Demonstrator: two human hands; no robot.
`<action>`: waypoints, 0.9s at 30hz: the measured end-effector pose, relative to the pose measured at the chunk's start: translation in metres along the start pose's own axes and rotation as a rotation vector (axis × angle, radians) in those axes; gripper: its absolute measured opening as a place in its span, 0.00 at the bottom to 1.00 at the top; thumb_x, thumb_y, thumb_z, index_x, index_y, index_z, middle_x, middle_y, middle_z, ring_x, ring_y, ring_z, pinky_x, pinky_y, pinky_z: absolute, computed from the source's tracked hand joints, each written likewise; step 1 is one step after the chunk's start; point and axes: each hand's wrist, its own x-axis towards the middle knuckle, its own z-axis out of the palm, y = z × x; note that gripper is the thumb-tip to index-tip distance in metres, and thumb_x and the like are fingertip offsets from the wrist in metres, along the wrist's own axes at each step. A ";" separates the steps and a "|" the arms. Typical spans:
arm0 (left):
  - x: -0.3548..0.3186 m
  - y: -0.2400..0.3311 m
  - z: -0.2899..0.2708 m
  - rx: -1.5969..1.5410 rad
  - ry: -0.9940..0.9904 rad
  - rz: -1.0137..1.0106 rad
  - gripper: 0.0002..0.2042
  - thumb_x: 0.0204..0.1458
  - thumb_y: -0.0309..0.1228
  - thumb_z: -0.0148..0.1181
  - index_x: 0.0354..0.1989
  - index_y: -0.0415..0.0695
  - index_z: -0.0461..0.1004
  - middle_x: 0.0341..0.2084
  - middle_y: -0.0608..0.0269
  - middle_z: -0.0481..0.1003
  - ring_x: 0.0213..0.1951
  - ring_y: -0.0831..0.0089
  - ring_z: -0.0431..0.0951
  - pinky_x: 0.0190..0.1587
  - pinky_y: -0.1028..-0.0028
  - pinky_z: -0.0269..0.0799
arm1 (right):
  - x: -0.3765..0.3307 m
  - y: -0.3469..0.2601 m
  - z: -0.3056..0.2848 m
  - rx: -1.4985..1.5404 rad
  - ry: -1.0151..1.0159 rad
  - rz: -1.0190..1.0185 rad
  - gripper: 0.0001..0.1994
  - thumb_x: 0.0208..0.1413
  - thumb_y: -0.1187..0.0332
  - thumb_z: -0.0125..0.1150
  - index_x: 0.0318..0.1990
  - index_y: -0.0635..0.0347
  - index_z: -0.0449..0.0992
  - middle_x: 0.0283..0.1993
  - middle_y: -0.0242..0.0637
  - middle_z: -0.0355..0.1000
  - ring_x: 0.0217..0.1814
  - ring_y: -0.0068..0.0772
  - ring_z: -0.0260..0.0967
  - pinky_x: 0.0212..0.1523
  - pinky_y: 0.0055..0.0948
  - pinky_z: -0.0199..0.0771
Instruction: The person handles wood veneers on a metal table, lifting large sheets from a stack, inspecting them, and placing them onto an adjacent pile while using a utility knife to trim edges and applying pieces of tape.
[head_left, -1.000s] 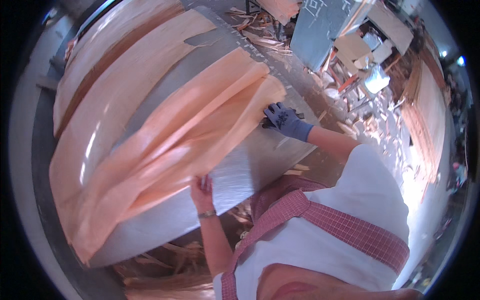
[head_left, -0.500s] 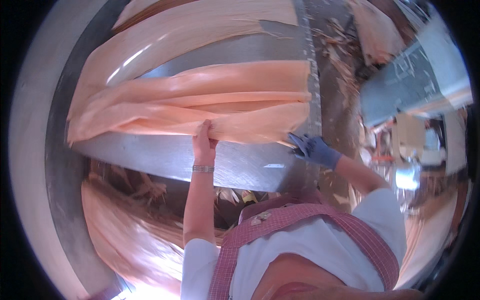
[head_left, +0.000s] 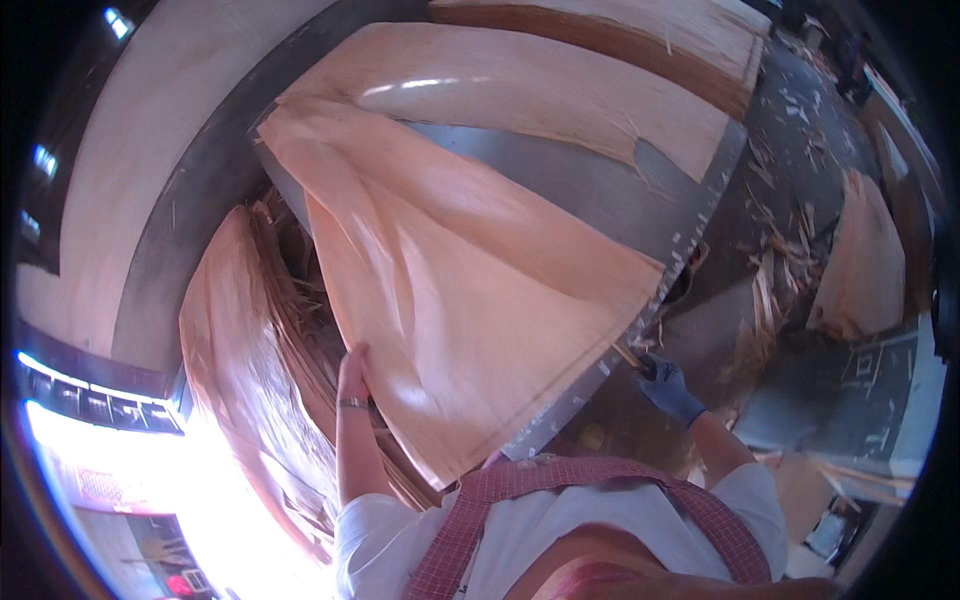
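Observation:
A large, thin sheet of pale wood veneer (head_left: 450,270) lies spread and rippled across the metal table (head_left: 560,175). My bare left hand (head_left: 355,373), with a bracelet at the wrist, is closed on the sheet's left edge, lifting it into soft folds. In a blue-grey glove, my right hand (head_left: 670,388) grips a thin wooden stick (head_left: 628,354), whose tip points toward the sheet's near right edge. What the glove covers of the stick is hidden.
Another veneer sheet (head_left: 520,75) lies farther back on the table, with a veneer stack (head_left: 640,40) behind it. A pile of veneer sheets (head_left: 240,350) stands at the left. Torn scraps (head_left: 790,230) litter the floor on the right, near a leaning veneer piece (head_left: 862,260).
The bunched veneer is now spread wider, its near edge drawn toward me by my left hand. My right hand has moved off the table's edge, still with the stick. The view has turned.

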 end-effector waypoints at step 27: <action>-0.002 -0.101 0.163 0.824 1.101 0.174 0.11 0.50 0.34 0.57 0.34 0.38 0.72 0.28 0.47 0.78 0.30 0.54 0.80 0.32 0.58 0.77 | 0.234 0.226 -0.221 -0.190 0.134 0.002 0.11 0.52 0.60 0.61 0.36 0.56 0.73 0.32 0.49 0.74 0.36 0.57 0.72 0.36 0.46 0.71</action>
